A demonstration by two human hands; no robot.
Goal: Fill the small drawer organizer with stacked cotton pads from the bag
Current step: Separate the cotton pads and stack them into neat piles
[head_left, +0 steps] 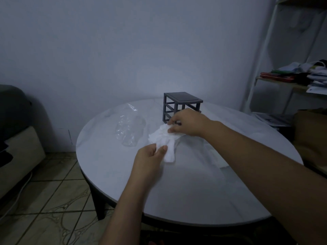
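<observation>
Two bare forearms reach in from the bottom edge of my remote view, over a round white desk (194,191). My left hand (150,156) is the closer one, held just above the desk near its middle. Its thumb presses down on the near end of a loose, rumpled bunch of white cotton pads (164,140), and the rest of its fingers are curled underneath, so it pinches the bunch. My right hand (187,122) is farther out and grips the far end of the same bunch, with its fingers (174,119) and thumb pressed together on the pads. The pads hang between the two hands, not neatly stacked. Just behind the right hand stands a small dark grey drawer organizer (182,101), upright, with a flat top and open barred sides. The hand covers its lower front, and I cannot tell whether they touch. A crumpled clear plastic bag (129,128) lies on the desk to the left of the pads, apart from both hands. At the far right a white shelf unit (261,59) holds folded clothes (300,71). A sofa (17,138) sits at the left edge on a tiled floor (53,191).
</observation>
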